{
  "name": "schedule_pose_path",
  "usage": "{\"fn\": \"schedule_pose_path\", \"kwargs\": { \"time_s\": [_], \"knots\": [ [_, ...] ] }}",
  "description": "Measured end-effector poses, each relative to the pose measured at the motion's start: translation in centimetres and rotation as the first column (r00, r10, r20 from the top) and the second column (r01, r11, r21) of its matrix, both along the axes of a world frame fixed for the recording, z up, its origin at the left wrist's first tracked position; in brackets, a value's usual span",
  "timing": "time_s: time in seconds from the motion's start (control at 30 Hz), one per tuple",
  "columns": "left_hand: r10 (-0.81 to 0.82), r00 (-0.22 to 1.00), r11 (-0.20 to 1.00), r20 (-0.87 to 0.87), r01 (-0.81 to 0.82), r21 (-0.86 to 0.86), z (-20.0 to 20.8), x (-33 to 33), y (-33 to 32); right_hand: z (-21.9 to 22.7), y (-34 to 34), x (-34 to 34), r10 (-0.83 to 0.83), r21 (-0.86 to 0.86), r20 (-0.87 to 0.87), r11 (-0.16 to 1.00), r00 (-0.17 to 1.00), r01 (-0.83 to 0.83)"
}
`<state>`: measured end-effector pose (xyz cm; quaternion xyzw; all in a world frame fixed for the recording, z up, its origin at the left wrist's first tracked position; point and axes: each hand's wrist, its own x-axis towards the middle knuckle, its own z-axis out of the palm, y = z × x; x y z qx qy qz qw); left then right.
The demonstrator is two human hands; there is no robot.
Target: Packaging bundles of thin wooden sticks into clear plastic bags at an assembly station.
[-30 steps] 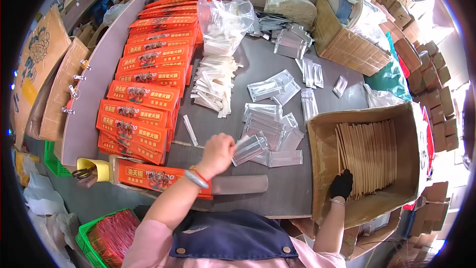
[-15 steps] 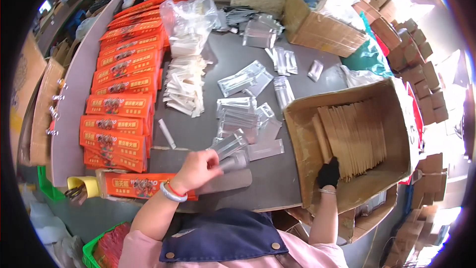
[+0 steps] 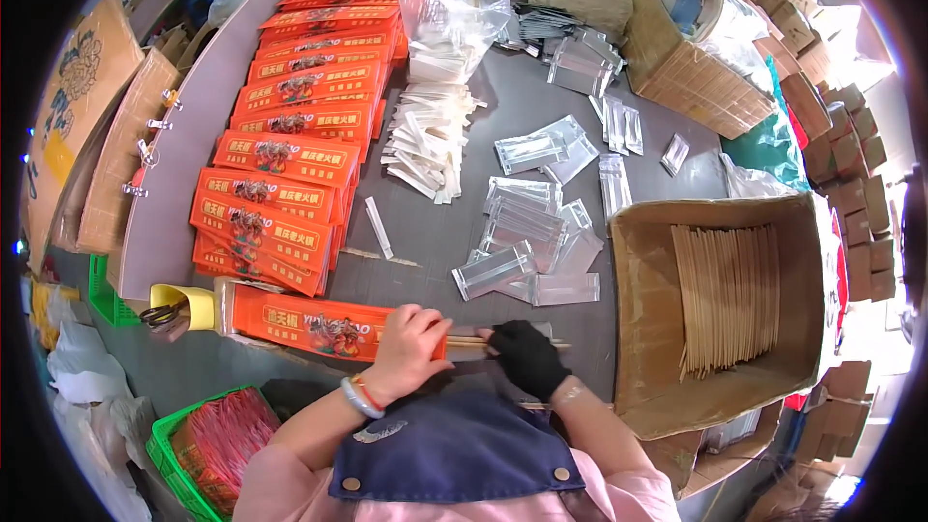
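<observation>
My left hand [image 3: 411, 350] is closed on the right end of an orange printed paper sleeve [image 3: 304, 322] lying along the table's near edge. In my right hand [image 3: 529, 358], which wears a black fingerless-looking glove, are thin wooden chopsticks [image 3: 466, 340]. Their left ends meet the sleeve's right end beside my left fingers; how far they reach inside is hidden. A blurred, see-through strip shows behind the gloved fingers. Just beyond the hands lie several clear flat sachets [image 3: 493, 271] in a loose heap.
A cardboard box [image 3: 638, 329] with many wooden chopsticks stands at right. Stacked orange sleeves [image 3: 280, 155] fill the left side, beside a pile of white strips [image 3: 425, 150]. A yellow holder [image 3: 188, 309] with scissors sits near left; a green crate [image 3: 164, 454] is below.
My right hand has come left out of the box, now with chopsticks. My left hand has gone from the clear sachets to the orange sleeve's end. The whole view has shifted.
</observation>
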<state>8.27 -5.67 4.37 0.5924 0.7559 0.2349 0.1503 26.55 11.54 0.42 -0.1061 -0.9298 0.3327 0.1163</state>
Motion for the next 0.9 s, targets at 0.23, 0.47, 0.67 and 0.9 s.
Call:
{"fn": "schedule_pose_path", "kwargs": {
  "time_s": [0.23, 0.47, 0.67, 0.9],
  "knots": [
    [0.008, 0.999, 1.000, -0.037, -0.008, 0.005, 0.0, -0.3, 1.0, -2.0, 0.1, 0.7, -0.463, -0.258, 0.203, 0.825, 0.863, 0.503],
    [-0.227, 0.938, 0.973, -0.261, 0.210, -0.092, 0.3, -1.4, 2.2, 4.7, -0.9, -2.9, -0.221, 0.228, 0.043, 0.952, 0.974, 0.206],
    [-0.341, 0.927, 0.939, -0.157, 0.342, -0.022, 6.2, -9.2, 3.5, 5.4, 1.9, 0.0, -0.272, 0.297, 0.087, 0.925, 0.958, 0.236],
    [0.329, 0.919, 0.939, -0.217, -0.342, -0.028, 1.2, -4.4, -1.5, 6.9, 1.9, 1.3, -0.288, 0.281, 0.101, 0.926, 0.952, 0.251]
  ]
}}
